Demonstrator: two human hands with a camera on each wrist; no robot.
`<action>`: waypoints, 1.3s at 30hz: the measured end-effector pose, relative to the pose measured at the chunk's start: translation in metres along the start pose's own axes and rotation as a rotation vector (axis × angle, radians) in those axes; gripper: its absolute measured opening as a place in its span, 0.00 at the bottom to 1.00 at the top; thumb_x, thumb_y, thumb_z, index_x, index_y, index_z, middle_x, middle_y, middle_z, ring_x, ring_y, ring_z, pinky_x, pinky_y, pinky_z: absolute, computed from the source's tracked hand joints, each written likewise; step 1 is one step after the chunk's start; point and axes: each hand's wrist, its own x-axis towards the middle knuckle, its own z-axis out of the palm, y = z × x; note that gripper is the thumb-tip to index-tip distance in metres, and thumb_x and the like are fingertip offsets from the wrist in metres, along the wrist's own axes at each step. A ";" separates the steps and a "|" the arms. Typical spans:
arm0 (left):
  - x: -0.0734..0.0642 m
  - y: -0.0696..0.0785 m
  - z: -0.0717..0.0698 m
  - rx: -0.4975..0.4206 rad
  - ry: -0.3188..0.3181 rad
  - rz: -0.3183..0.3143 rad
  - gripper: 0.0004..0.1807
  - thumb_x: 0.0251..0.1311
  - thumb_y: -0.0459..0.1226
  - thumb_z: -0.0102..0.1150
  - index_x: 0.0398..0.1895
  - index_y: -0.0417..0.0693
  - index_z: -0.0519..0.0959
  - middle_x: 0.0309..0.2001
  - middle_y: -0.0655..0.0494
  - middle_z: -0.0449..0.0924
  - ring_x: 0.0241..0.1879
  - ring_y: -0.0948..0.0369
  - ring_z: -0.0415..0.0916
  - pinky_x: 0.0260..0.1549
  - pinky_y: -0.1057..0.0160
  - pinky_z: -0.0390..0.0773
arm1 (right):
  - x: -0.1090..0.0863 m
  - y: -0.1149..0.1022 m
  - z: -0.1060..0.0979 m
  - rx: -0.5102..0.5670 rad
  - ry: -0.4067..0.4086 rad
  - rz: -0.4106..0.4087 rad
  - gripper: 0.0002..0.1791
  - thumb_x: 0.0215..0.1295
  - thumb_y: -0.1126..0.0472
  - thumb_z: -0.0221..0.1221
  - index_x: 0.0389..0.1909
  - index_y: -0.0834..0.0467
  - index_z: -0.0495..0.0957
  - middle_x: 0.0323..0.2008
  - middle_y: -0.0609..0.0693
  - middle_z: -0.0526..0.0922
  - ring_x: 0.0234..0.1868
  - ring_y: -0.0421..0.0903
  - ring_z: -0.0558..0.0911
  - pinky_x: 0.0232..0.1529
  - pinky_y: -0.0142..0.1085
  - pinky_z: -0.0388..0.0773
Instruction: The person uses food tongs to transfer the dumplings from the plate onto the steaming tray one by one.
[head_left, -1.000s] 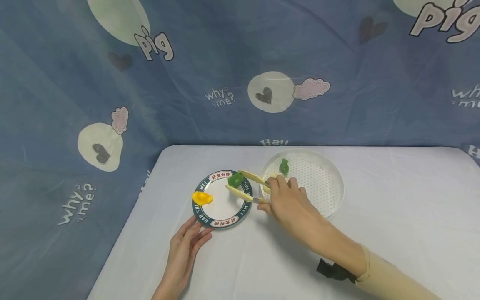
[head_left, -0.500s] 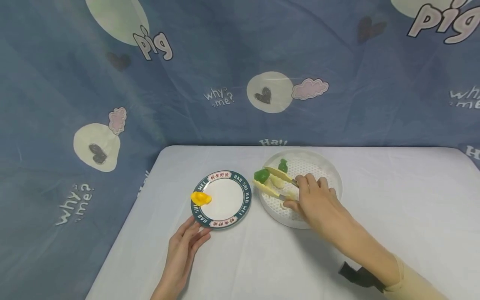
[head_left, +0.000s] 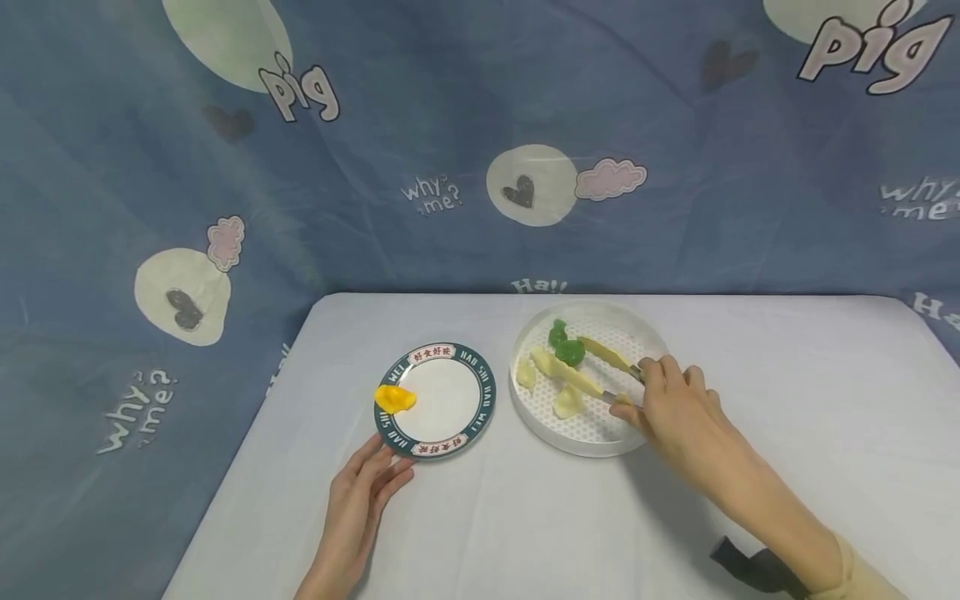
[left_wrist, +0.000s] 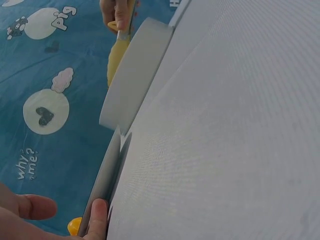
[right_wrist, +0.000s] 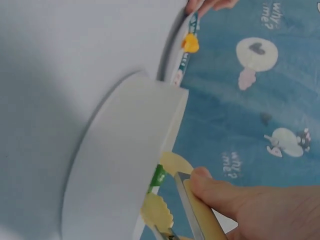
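My right hand (head_left: 686, 417) grips a pair of yellow tongs (head_left: 583, 383) over a round white tray (head_left: 588, 447) with a dimpled floor. The tongs' two arms stand spread, and a rounded green piece (head_left: 571, 352) sits between them near the tips. Right behind it is a smaller green piece (head_left: 557, 332). Pale yellow pieces (head_left: 567, 402) lie around the lower arm. My left hand (head_left: 354, 504) rests its fingertips on the near left rim of a plate (head_left: 453, 400) with a green lettered border. A bright yellow piece (head_left: 394, 399) lies across that plate's left rim.
A white cloth (head_left: 487, 533) covers the table. Behind it hangs a blue printed curtain (head_left: 420, 250), which also runs down the left side. The plate stands left of the tray, with a narrow gap between them.
My right hand has moved right with the tongs, carrying the green piece from over the plate to the tray. The tongs have spread around it. The left hand stays at the plate.
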 end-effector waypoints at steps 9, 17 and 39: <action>-0.001 -0.002 -0.002 -0.001 0.004 -0.010 0.38 0.85 0.47 0.46 0.87 0.39 0.50 0.74 0.38 0.68 0.56 0.66 0.84 0.61 0.73 0.89 | 0.001 0.011 0.008 -0.018 0.006 0.009 0.36 0.74 0.47 0.66 0.61 0.77 0.71 0.38 0.61 0.76 0.31 0.52 0.65 0.23 0.34 0.60; 0.000 0.000 -0.002 -0.005 0.011 -0.009 0.37 0.84 0.45 0.46 0.87 0.39 0.51 0.76 0.38 0.68 0.56 0.66 0.84 0.60 0.73 0.90 | 0.003 0.016 0.010 -0.039 0.022 0.010 0.37 0.74 0.48 0.67 0.60 0.79 0.71 0.36 0.62 0.76 0.30 0.52 0.65 0.20 0.33 0.62; -0.002 0.003 0.002 0.010 0.014 -0.004 0.36 0.84 0.45 0.44 0.87 0.39 0.51 0.77 0.37 0.67 0.59 0.64 0.84 0.61 0.72 0.90 | 0.006 0.014 0.015 -0.033 0.028 0.036 0.43 0.77 0.46 0.64 0.67 0.83 0.66 0.45 0.73 0.79 0.33 0.59 0.70 0.18 0.42 0.72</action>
